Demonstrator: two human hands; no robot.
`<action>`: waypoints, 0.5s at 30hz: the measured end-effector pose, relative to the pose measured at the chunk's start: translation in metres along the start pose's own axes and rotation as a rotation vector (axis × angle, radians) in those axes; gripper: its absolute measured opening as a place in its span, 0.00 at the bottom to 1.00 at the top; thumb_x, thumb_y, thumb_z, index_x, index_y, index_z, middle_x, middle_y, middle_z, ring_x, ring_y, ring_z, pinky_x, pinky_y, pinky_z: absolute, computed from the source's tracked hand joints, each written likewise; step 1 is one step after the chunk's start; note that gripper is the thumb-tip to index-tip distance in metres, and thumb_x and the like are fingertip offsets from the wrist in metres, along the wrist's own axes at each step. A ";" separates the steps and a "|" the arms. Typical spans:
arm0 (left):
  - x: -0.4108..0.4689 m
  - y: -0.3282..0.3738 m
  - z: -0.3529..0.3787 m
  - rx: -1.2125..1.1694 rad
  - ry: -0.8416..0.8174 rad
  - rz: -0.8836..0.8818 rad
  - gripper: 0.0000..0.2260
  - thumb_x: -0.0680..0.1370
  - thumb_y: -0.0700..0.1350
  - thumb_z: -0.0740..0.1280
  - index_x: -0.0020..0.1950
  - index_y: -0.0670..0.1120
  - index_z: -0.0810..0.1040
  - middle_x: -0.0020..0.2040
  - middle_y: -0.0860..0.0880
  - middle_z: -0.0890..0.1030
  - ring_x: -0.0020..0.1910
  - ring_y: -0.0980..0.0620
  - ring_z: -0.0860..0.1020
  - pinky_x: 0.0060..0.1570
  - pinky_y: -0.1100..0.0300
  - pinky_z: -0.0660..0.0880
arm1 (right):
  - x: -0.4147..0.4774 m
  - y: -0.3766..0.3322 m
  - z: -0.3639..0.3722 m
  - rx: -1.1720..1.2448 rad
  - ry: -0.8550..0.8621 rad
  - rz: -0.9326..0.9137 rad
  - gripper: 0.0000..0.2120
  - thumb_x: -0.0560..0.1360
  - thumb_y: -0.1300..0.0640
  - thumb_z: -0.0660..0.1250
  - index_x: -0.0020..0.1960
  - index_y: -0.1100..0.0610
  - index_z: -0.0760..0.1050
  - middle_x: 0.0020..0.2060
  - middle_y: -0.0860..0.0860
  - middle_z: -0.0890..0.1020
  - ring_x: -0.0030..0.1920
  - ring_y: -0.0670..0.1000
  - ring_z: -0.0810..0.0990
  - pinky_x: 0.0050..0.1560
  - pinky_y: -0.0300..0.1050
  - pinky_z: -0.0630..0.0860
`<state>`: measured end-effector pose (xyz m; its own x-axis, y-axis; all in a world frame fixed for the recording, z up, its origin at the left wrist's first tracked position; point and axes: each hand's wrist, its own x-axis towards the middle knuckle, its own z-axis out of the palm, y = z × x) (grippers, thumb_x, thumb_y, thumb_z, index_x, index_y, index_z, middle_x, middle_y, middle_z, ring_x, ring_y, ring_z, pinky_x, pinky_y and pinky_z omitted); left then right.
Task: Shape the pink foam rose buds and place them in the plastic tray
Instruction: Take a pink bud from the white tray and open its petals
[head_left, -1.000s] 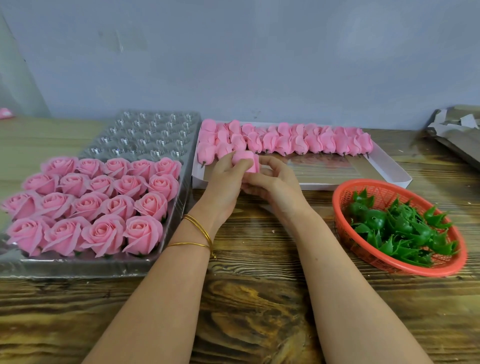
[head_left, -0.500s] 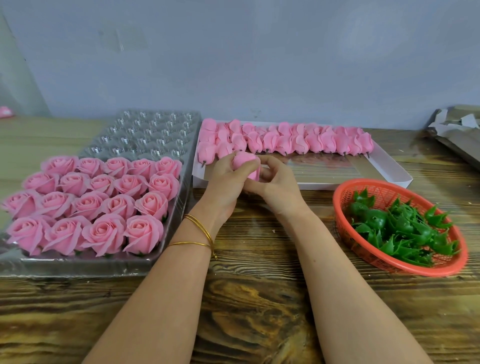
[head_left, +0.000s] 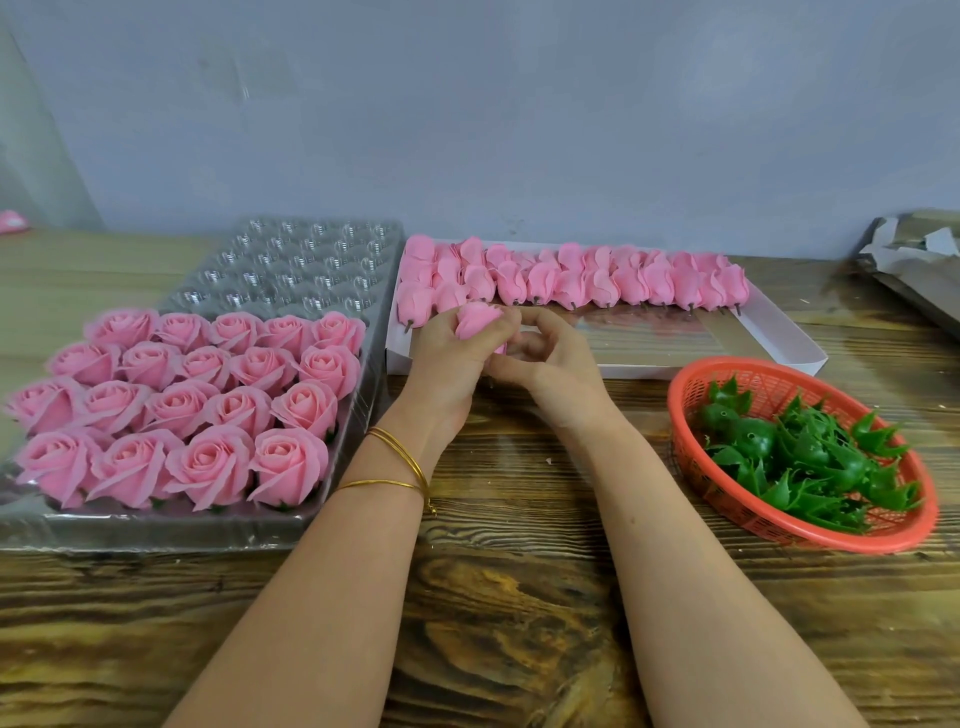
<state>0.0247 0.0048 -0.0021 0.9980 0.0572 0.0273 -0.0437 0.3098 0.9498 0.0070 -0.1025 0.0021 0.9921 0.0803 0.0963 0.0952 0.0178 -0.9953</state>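
One rose bud (head_left: 475, 319) between hands (head_left: 448, 366) (head_left: 551, 365)

Plastic tray (head_left: 358, 374) lies left, box (head_left: 769, 332) behind, basket (head_left: 691, 395) right, on table (head_left: 493, 597).

Wooden table (head_left: 493, 597) (tray (head_left: 156, 535), box (head_left: 675, 370), basket (head_left: 852, 543))

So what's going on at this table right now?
A person is shaping one pink foam rose bud over the wooden table: the left grip holds it while the right grip pinches at its petals. The clear plastic tray on the left has four rows of opened pink roses, its far cavities unfilled. More closed buds wait in the white cardboard box behind, and green plastic calyxes sit in a red basket on the right.
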 end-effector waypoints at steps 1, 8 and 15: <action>-0.001 0.001 0.000 -0.002 -0.005 -0.002 0.06 0.76 0.38 0.70 0.50 0.35 0.79 0.51 0.31 0.80 0.50 0.38 0.78 0.56 0.44 0.75 | 0.000 0.001 0.000 0.012 -0.015 0.006 0.22 0.70 0.72 0.72 0.62 0.61 0.74 0.40 0.56 0.81 0.43 0.53 0.79 0.52 0.47 0.78; -0.004 0.004 0.002 -0.020 -0.019 -0.015 0.05 0.76 0.39 0.70 0.46 0.38 0.77 0.43 0.38 0.77 0.46 0.42 0.77 0.52 0.48 0.75 | 0.001 0.002 -0.001 -0.012 -0.037 0.011 0.24 0.69 0.71 0.73 0.63 0.61 0.73 0.36 0.51 0.80 0.40 0.50 0.79 0.52 0.48 0.78; -0.002 0.001 -0.002 0.020 -0.065 0.036 0.02 0.75 0.40 0.71 0.46 0.43 0.81 0.38 0.44 0.78 0.43 0.46 0.77 0.44 0.54 0.78 | 0.001 0.001 -0.003 0.016 -0.112 0.010 0.26 0.71 0.74 0.70 0.67 0.63 0.69 0.39 0.55 0.79 0.39 0.50 0.76 0.53 0.49 0.76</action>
<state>0.0222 0.0065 -0.0015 0.9967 0.0063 0.0810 -0.0793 0.2899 0.9538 0.0080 -0.1054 0.0010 0.9775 0.1918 0.0876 0.0829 0.0321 -0.9960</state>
